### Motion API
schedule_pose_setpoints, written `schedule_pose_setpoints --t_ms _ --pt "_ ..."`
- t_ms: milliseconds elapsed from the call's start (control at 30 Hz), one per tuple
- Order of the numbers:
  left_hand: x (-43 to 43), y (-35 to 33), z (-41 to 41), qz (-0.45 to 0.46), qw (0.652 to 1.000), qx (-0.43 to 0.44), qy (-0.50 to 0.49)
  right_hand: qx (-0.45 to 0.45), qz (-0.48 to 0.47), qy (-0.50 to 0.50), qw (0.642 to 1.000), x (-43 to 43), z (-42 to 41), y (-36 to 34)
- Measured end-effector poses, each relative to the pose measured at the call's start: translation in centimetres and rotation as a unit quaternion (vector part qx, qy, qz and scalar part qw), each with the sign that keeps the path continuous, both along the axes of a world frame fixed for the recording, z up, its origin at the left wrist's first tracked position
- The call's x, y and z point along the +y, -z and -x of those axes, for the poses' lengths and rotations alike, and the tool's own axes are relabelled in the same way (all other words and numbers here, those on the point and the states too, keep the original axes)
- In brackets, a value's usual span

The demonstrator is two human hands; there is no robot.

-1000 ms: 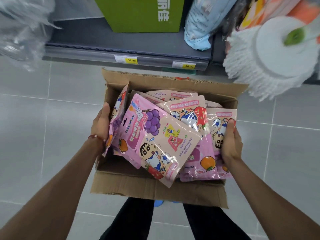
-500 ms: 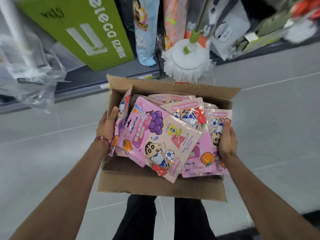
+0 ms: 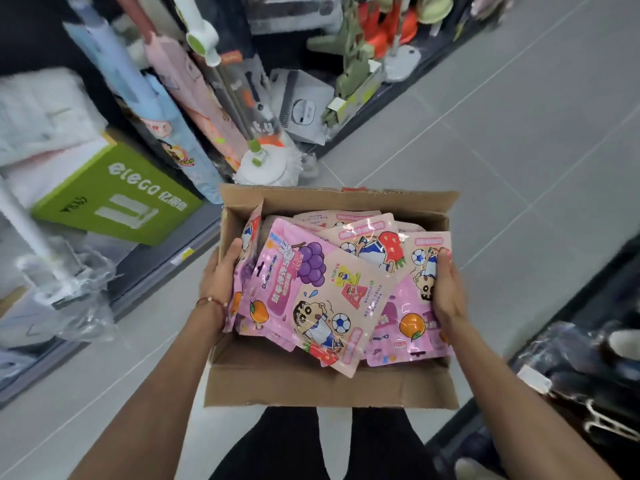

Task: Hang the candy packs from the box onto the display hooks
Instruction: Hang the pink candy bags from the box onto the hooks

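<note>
Cardboard gripped both sides: your left hand (image 3: 218,285) clasps left wall of box (image 3: 329,389); your right hand (image 3: 446,292) clasps right wall, thumb on candy packs (image 3: 311,299). Pink packs heaped inside box. Beyond box: mop head (image 3: 266,164), green carton (image 3: 114,199), tile floor (image 3: 519,168).

A red thread bracelet (image 3: 212,301) and, apparently, black trousers (image 3: 277,445) are worn.

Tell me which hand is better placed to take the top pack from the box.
Probably the left hand: the top pack has its hole end beside that thumb. The right hand is farther from it. Both grip the box.
</note>
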State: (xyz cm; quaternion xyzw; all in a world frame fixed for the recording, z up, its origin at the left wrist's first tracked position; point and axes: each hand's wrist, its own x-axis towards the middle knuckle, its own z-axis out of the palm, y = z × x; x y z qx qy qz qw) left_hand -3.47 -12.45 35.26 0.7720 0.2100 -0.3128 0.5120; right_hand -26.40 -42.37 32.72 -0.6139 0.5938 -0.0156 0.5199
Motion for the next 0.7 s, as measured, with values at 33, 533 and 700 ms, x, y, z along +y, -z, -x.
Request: schedule_pose_setpoints --t_ms 33,533,700 --pt "-1.4 -0.9 0.2 -0.001 1.000 -0.003 0.016 -0.005 -0.003 0.013 1.000 -0.9 0.9 -0.8" --pt "-24.8 -7.8 2.9 -0.005 0.991 -0.064 0.120 -0.057 0.029 0.097 0.993 -20.3 8.3 -8.2" --pt "-34.2 -10.1 2.0 -0.006 0.983 -0.090 0.162 -0.059 0.010 0.122 0.991 -28.3 8.1 -8.3"
